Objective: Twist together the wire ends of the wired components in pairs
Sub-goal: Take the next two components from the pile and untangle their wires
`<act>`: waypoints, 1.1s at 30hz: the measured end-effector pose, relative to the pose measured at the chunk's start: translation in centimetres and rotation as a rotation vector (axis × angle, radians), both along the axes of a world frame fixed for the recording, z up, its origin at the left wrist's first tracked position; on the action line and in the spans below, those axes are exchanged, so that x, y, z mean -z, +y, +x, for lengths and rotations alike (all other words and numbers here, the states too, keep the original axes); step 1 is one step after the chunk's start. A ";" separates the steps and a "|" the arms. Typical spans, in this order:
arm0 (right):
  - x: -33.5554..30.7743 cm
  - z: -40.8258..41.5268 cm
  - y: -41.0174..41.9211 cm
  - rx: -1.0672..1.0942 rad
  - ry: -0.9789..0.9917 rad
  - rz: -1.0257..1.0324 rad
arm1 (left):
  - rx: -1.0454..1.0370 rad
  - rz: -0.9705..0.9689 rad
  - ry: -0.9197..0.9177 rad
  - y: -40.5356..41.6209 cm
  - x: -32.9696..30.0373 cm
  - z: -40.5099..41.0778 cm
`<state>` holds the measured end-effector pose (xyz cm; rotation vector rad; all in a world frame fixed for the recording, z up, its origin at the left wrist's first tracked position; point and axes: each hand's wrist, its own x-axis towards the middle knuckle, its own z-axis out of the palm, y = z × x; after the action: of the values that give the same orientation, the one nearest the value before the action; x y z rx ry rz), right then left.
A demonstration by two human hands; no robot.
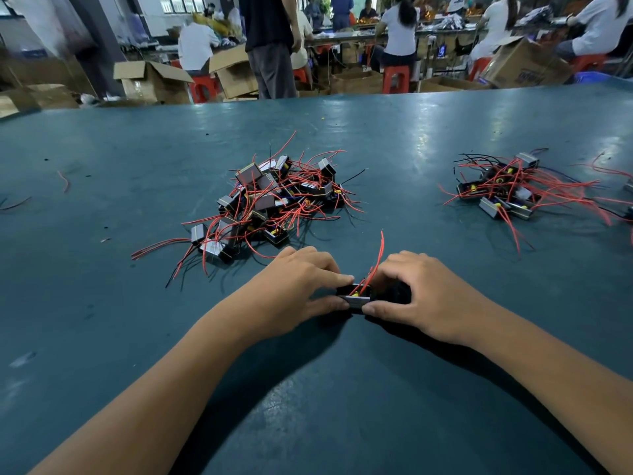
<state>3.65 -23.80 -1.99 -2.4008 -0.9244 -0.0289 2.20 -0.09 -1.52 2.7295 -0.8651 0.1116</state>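
Head view of a dark green counter with both forearms reaching in from the lower edge of the frame. Just below the centre, the left hand and the right hand meet around a small black wired component resting on the counter. The left thumb and forefinger pinch its left end; the right thumb presses on its near edge while the right fingers curl over its far side. Whether a second component lies under the right hand cannot be told. Red wires rise from the component between the two hands and lean toward the upper right. Above and left of the hands, near the centre of the frame, lies a heap of components with loose red and black leads spreading outward. A second, flatter group of components sits at the right of the frame, its red leads trailing toward the right edge. A stray wire scrap lies at the left. Along the upper edge, seated workers, cardboard boxes and red stools occupy the background.
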 end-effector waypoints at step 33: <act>-0.6 -0.9 0.0 0.211 -0.231 0.261 | -0.759 -0.146 -0.202 8.5 -2.2 1.8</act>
<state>2.71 -23.80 -1.34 -2.2681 -0.7119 -0.4852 4.02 8.44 0.65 2.7752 0.1795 0.5760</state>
